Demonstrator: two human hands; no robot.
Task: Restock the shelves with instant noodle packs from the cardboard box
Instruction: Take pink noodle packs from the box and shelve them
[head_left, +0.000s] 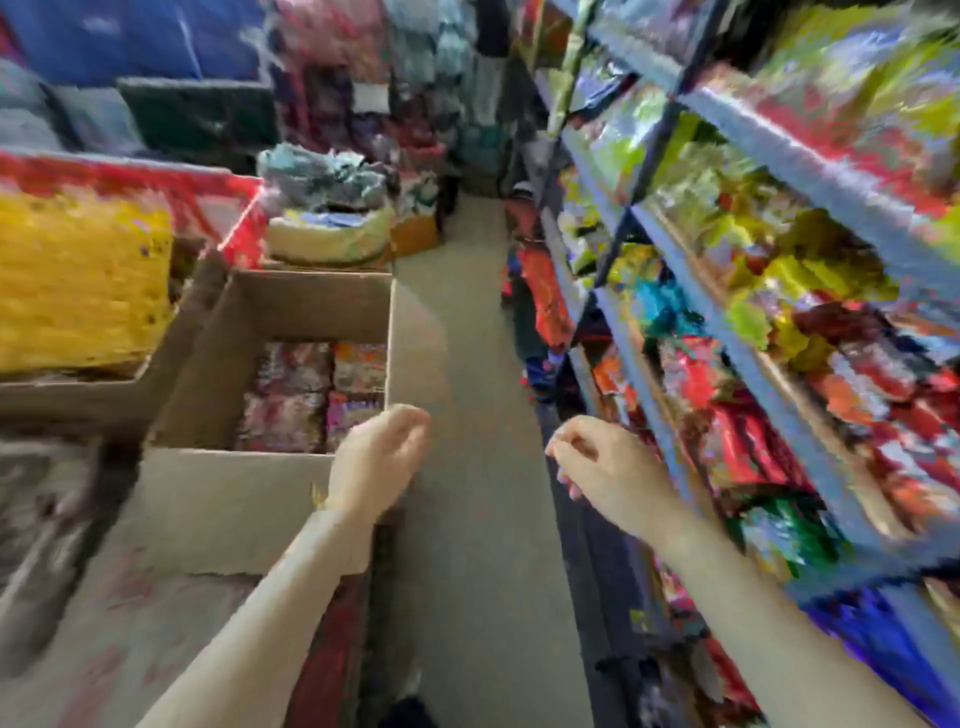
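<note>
Both hands (379, 457) (608, 467) loosely curled, empty

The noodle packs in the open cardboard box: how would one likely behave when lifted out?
The noodle packs look like glossy film pouches, so probably light and a bit slippery. They sit flat in rows in the cardboard box, so rolling seems unlikely. Blur hides finer detail.

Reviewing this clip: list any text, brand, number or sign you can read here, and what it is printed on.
No text can be read in this frame; motion blur smears everything.
Noodle packs in the cardboard box: printing blurred, unreadable.
Packets on the shelves: colours only, no legible brand.
Yellow bundle and red box behind it: no readable marks.
Both hands, left hand and right hand, hold nothing.
</note>
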